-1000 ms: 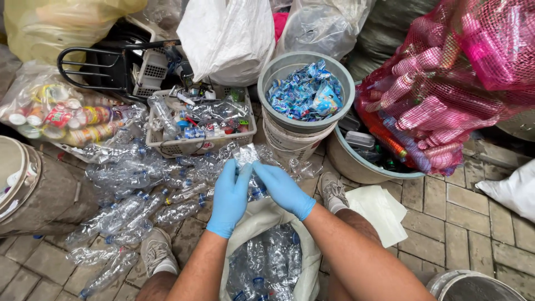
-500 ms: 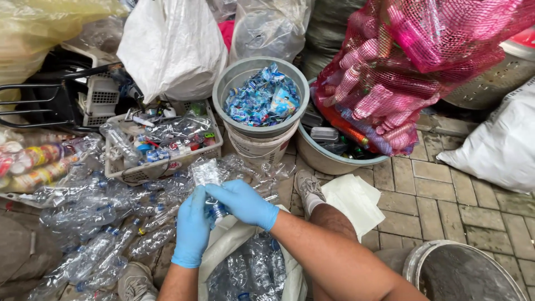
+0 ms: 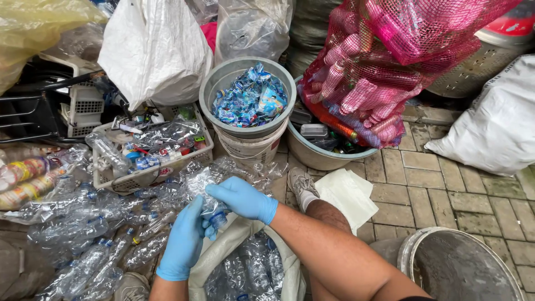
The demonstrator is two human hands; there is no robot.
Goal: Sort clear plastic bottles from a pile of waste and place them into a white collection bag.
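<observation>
Sorting, midway I judge | both hands pinch clear bottle (image 3: 207, 192): left hand (image 3: 181, 242), right hand (image 3: 242, 198) | sack (image 3: 223, 259) part-filled (lower centre) | pile (image 3: 83, 234) left

sack (image 3: 223, 262) cut off, bottle cap (image 3: 218, 218) half hidden

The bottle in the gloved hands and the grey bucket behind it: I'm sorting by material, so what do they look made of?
The bottle held by the left hand and right hand looks like thin clear plastic: see-through, glossy and crumpled. The grey bucket seems to be thick, opaque plastic with a dull, scuffed finish; its moulded rim suggests that, though painted metal cannot be ruled out.
</observation>
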